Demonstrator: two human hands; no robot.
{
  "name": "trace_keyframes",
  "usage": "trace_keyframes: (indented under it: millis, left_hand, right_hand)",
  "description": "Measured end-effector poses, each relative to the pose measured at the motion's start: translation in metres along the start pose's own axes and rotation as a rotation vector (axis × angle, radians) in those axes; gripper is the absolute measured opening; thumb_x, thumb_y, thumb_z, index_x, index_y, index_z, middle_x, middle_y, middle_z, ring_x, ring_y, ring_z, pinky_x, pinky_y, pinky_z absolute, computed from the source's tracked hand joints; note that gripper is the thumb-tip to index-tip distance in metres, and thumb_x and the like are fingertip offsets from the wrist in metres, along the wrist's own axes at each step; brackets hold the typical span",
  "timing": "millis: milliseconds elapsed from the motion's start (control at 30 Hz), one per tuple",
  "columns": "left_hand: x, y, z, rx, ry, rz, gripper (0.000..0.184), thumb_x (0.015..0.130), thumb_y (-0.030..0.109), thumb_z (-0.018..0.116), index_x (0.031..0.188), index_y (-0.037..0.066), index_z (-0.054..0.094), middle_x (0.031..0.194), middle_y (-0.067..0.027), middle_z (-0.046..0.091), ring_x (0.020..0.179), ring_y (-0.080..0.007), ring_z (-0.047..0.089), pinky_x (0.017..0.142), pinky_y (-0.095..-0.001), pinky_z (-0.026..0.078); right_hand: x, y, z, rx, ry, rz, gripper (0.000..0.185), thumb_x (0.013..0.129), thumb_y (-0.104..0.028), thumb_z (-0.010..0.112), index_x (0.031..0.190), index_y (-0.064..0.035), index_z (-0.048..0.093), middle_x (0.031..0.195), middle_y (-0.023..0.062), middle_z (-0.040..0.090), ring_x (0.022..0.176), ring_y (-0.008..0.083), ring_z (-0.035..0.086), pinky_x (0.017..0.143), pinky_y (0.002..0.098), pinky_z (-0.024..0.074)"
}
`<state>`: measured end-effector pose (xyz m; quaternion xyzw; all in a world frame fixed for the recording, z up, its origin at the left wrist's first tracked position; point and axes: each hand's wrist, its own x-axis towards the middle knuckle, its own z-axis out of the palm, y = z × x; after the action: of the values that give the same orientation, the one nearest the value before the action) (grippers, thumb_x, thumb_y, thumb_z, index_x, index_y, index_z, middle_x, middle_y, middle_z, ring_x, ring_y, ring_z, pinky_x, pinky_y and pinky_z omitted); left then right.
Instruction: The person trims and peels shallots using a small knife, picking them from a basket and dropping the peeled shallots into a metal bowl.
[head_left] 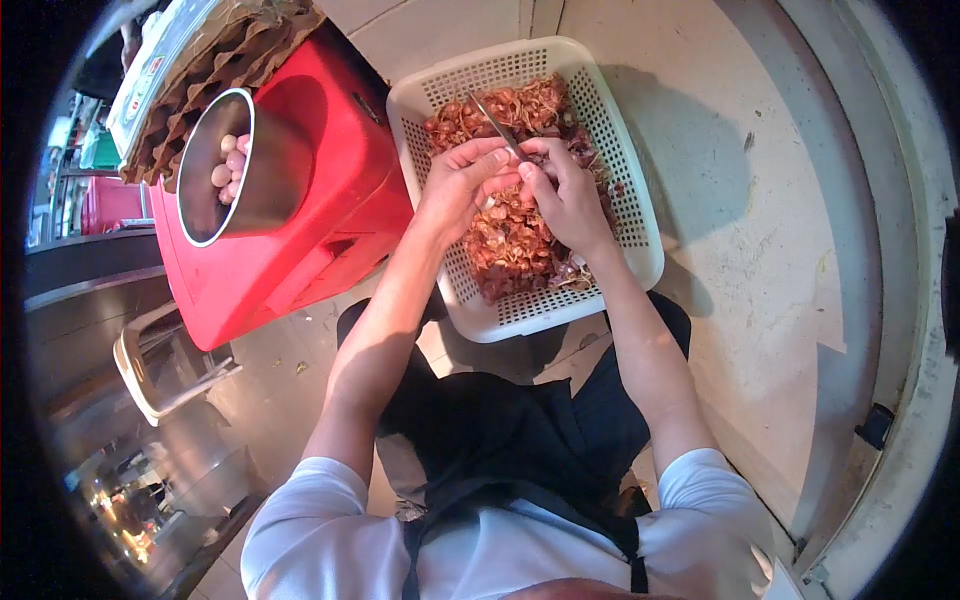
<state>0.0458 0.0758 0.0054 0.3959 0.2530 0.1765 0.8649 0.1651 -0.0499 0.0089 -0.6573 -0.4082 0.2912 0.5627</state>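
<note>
Over a white perforated plastic basket (pixel 645 240), both my hands meet with fingers closed. My right hand (pixel 568 195) grips a small knife (pixel 495 120), its blade slanting up and to the left past my fingers. My left hand (pixel 465 188) pinches a small pale shallot, mostly hidden by the fingers and close to the knife. Beneath them lie many reddish-brown unpeeled shallots (pixel 510 245) with dry skins and stringy roots. Up to the left, a metal pot (pixel 265 175) holds several peeled pinkish shallots (pixel 230 170).
The pot stands on a red plastic cooler box (pixel 350 170), left of the basket. Brown egg trays (pixel 215 85) are stacked behind it. A pale stool (pixel 135 370) is on the tiled floor at left. A light wall panel (pixel 760 200) rises on the right.
</note>
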Motion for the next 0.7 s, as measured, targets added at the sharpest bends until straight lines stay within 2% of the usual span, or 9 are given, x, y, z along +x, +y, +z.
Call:
trace_keyframes:
  millis: [167,333,533,700]
  left_hand:
    - [0.004,-0.003,-0.004,-0.078,-0.006,0.033,0.021,0.095,0.005,0.058,0.113,-0.005,0.062,0.105,-0.0131,0.067,0.094,-0.0200,0.068,0.085,-0.0297,0.057]
    - [0.001,0.000,-0.005,-0.011,0.020,0.032,0.020,0.095,0.004,0.058,0.111,-0.004,0.063,0.104,-0.0130,0.067,0.094,-0.0202,0.068,0.084,-0.0296,0.057]
    - [0.002,-0.002,-0.006,-0.026,0.036,-0.010,0.020,0.093,0.004,0.060,0.111,-0.006,0.063,0.101,-0.0135,0.068,0.092,-0.0219,0.069,0.083,-0.0305,0.058]
    - [0.004,-0.003,-0.009,-0.063,-0.013,-0.037,0.022,0.093,0.004,0.058,0.113,-0.007,0.062,0.102,-0.0148,0.068,0.093,-0.0231,0.069,0.085,-0.0319,0.057]
  right_hand:
    - [-0.002,-0.009,-0.002,0.006,-0.040,0.019,0.028,0.095,-0.015,0.056,0.120,-0.0040,0.051,0.069,0.0077,0.063,0.061,0.0147,0.062,0.057,0.0316,0.0493]
    - [-0.002,-0.004,0.000,0.006,-0.047,0.020,0.028,0.095,-0.015,0.057,0.120,-0.0042,0.051,0.070,0.0095,0.064,0.062,0.0171,0.065,0.056,0.0331,0.0498]
    - [-0.002,0.003,0.007,-0.098,0.065,-0.114,0.021,0.095,-0.014,0.055,0.113,-0.0039,0.054,0.070,0.0122,0.064,0.062,0.0213,0.066,0.056,0.0353,0.0504]
    - [0.000,-0.002,0.000,0.003,0.012,0.014,0.016,0.097,-0.013,0.053,0.109,-0.0020,0.054,0.072,0.0097,0.064,0.064,0.0162,0.065,0.058,0.0321,0.0503]
